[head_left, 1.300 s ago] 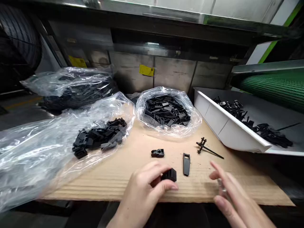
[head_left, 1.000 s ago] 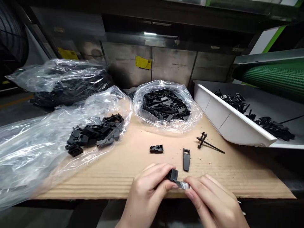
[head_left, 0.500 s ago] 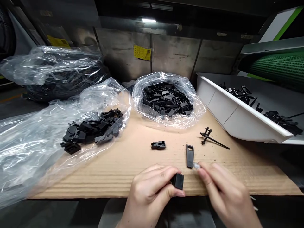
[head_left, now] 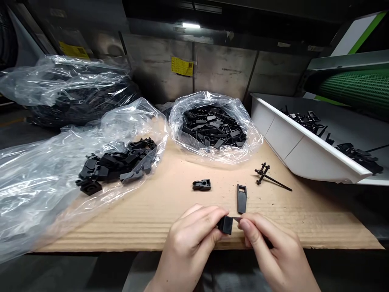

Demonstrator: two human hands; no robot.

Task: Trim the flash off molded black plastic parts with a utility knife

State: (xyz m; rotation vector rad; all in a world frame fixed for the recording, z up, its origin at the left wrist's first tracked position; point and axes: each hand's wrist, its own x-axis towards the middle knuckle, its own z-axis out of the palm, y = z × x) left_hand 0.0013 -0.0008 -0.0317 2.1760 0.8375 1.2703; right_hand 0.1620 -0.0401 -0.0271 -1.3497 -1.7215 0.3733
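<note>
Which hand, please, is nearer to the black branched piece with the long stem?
Right: the right hand is this side of the branched piece; the left hand is farther off, to the left.

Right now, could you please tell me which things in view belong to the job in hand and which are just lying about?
Apparently in the job:
black block, held in the left hand
thin dark piece, held in the right hand, its tip at the block's edge

Seemingly just lying about, untouched on the cardboard:
tapered black piece
short black piece
branched black piece
</note>
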